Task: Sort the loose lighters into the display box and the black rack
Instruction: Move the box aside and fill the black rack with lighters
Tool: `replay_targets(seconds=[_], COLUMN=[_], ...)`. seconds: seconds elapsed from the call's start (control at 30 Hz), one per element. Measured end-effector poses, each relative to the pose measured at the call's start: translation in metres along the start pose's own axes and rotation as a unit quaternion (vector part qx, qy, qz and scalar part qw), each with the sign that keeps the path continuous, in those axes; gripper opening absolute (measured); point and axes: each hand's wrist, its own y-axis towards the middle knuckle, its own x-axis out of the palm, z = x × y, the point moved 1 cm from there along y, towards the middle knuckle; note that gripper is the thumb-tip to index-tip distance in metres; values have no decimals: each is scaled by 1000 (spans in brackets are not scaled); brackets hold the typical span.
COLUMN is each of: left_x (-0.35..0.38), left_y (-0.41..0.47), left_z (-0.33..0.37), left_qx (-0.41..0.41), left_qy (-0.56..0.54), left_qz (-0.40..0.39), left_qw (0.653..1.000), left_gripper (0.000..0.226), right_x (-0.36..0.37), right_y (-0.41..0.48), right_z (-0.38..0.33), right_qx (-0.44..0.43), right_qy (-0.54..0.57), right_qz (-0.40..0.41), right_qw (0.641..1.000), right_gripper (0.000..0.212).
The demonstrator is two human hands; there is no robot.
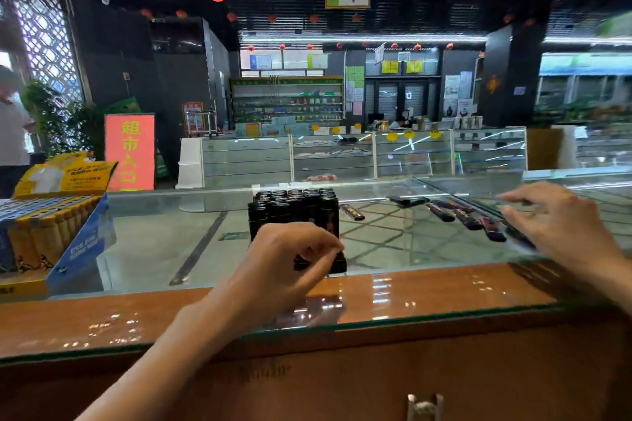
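Left hand [290, 260]: fingers curled toward the thumb at the black rack's [294, 212] front; cannot tell if they pinch anything.
Right hand [561, 222]: fingers spread, blurred, over the loose lighters [468, 219] on the glass surface [164, 243].
Display box [82, 243]: at the surface's left end, well apart from the rack.
Room: a stretch of glass lies between box and rack.

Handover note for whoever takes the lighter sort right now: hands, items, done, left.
Left hand: fingers curled at the front of the black rack; unclear whether it holds a lighter.
Right hand: open, blurred, over the loose lighters.
Display box: far left on the glass counter.
Done: rack looks nearly full.
Left: at least five dark lighters lie loose, right of the rack.
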Motion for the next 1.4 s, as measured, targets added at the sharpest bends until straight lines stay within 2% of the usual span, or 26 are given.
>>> replay_targets(seconds=[0.17,0.27,0.33,0.43,0.5,0.57,0.7,0.9,1.0,1.17,1.27,1.4], left_x=[72,116,137,151,158,168,189,214,228,245,234,210], left_y=[75,117,141,155,156,161,183,218,230,236,230,216], left_z=[15,3,-19,-56,-79,-93,-99,-100,-91,-72,-64,-46], left_qx=[-7,-80,-183,-347,-387,-377,-360,-348,-305,-240,-215,-161], left_qy=[-8,65,160,263,276,252,130,35,3,18,36,44], left_qz=[-62,-109,-135,-176,-227,-258,-215,-184,-175,-244,-264,-332], left_qw=[998,989,961,883,850,853,898,919,936,939,940,928], left_gripper=[14,21,27,39,43,45,56,56,47,38,40,41], right_x=[-10,-7,-6,-4,-4,-4,-2,-1,-1,-1,-2,-2], right_y=[-12,-18,-18,-17,-18,-19,-20,-21,-21,-21,-21,-21], right_z=[67,83,86,89,91,93,96,98,99,99,99,98], right_qx=[88,90,77,79,82,80,75,72,74,75,79,84], right_qy=[-95,-59,-41,-43,-46,-50,-42,-39,-41,-44,-35,-43], right_qz=[-91,-131,-127,-125,-126,-122,-108,-99,-95,-94,-93,-89], right_qw=[987,986,988,988,988,988,990,992,992,992,992,992], right_gripper=[20,17,15,16,17,19,22,16,16,19,20,19])
